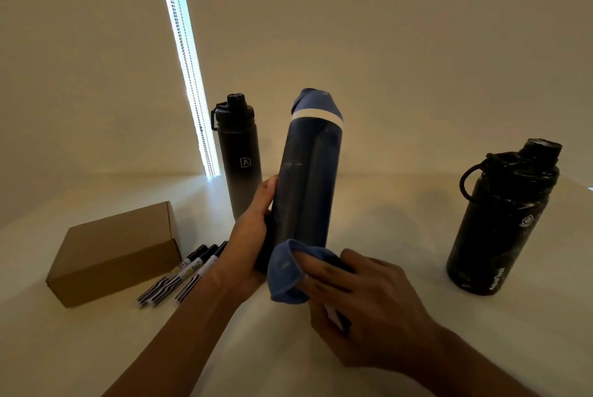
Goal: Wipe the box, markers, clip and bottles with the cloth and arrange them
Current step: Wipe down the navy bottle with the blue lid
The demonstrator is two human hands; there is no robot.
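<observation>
Grip of L hand [253, 236] wraps navy bottle [305, 172] low down; R hand [369, 306] grip holds blue cloth [285, 274] against its base.

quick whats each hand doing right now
Left hand: grips the tall navy bottle.
Right hand: holds the blue cloth against the bottle's lower end.

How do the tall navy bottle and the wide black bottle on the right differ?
The tall navy bottle is slim, blue-lidded; the wide black bottle is squat, with a black loop lid. The left hand grips the navy one; the black one stands untouched. Both are dark.
</observation>
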